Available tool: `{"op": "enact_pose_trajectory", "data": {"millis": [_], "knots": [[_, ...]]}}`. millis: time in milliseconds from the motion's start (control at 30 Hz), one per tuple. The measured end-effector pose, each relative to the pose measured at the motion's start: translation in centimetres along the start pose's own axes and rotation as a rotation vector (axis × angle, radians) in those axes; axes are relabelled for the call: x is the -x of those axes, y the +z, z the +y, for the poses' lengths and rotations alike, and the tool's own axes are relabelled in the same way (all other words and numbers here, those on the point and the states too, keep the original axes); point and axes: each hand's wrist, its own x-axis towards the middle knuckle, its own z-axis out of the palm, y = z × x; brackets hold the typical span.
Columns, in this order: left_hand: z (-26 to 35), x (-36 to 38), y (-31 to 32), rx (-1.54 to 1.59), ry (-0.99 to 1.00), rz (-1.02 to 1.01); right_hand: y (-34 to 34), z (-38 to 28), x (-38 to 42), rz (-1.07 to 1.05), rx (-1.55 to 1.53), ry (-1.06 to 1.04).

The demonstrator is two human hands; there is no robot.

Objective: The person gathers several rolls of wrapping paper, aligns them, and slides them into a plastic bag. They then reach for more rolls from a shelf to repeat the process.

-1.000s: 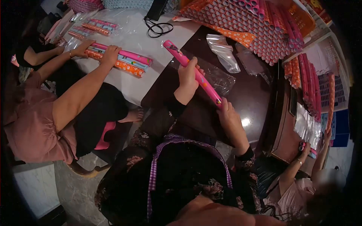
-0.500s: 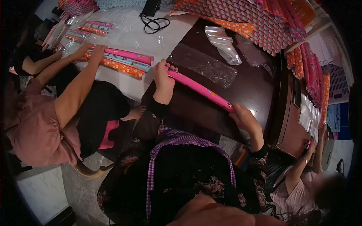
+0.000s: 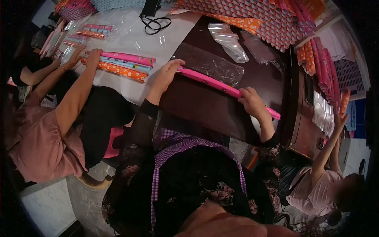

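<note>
A long pink roll (image 3: 213, 83) is held slantwise above the dark table. At its upper left end, my left hand (image 3: 167, 75) is closed, its fingers together over the tip and the thumb mostly hidden. My right hand (image 3: 253, 103) grips the roll farther down, and the lower right end sticks out past it. Beneath the roll and just behind it lies a flat clear plastic sleeve (image 3: 205, 63).
Orange, blue and pink rolls (image 3: 118, 71) lie under a co-worker's hands (image 3: 91, 59) at left. Stacked rolls (image 3: 252, 23) stand at the back. More clear sleeves (image 3: 229, 41) and a black cable (image 3: 157, 27) lie behind. Another person (image 3: 319, 185) sits at right.
My right hand has slid along the roll, so its far end now shows beyond the hand. The right-hand person's arm has risen beside a small orange roll.
</note>
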Motion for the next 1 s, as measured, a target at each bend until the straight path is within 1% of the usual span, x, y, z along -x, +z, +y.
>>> {"op": "enact_pose_trajectory", "data": {"millis": [33, 67, 133, 200, 233, 267, 333, 367, 433, 500, 567, 633, 700, 767, 833, 900, 1000], "knots": [[0.0, -0.3, -0.3, -0.078, -0.098, -0.162, 0.1, 0.6, -0.1, 0.004, -0.004, 0.000], [-0.9, -0.5, -0.2, -0.268, 0.128, -0.168, 0.1, 1.0, -0.2, 0.006, -0.003, -0.009], [-1.5, -0.9, -0.9, -0.416, 0.261, -0.216, 0.0, 1.6, -0.5, 0.017, 0.001, -0.007], [-2.0, -1.5, -1.2, -0.438, 0.258, -0.183, -0.3, 1.5, -0.8, 0.046, -0.009, -0.031], [-1.2, -1.6, -1.2, -0.454, 0.248, -0.160, -0.5, 1.7, -1.0, 0.021, -0.003, -0.006], [-1.5, -2.1, -1.0, -0.405, 0.322, -0.138, -0.6, 1.9, -1.2, 0.033, 0.002, -0.017], [-1.3, -2.6, -1.3, -0.429, 0.289, -0.175, -0.9, 2.0, -1.6, 0.038, 0.016, -0.024], [-1.4, -2.9, -1.3, -0.407, 0.302, -0.173, -1.0, 1.8, -1.8, 0.042, 0.014, -0.004], [-1.6, -3.3, -1.5, -0.447, 0.262, -0.171, -1.3, 1.6, -2.2, 0.051, 0.036, -0.004], [-2.0, -3.1, -0.8, -0.451, 0.264, -0.159, -0.8, 2.5, -1.9, 0.088, 0.044, -0.014], [-2.1, -3.1, -1.0, -0.467, 0.220, -0.150, -0.8, 2.1, -2.1, 0.109, 0.082, -0.019], [-2.3, -3.1, -1.2, -0.448, 0.232, -0.133, -0.7, 1.8, -2.0, 0.126, 0.115, -0.020], [-2.4, -3.1, -1.3, -0.432, 0.257, -0.135, -0.5, 2.8, -1.5, 0.172, 0.188, -0.025], [-2.3, -3.0, -1.4, -0.432, 0.267, -0.134, -0.2, 4.3, -0.4, 0.189, 0.243, 0.006], [-2.2, -2.9, -1.4, -0.426, 0.282, -0.129, 0.1, 6.3, 0.9, 0.271, 0.333, 0.065], [-1.8, -2.8, -1.4, -0.446, 0.231, -0.115, -0.1, 7.9, 2.0, 0.301, 0.364, 0.069], [-1.4, -3.0, -1.4, -0.431, 0.188, -0.131, -0.1, 9.8, 3.0, 0.430, 0.361, 0.141]]}}
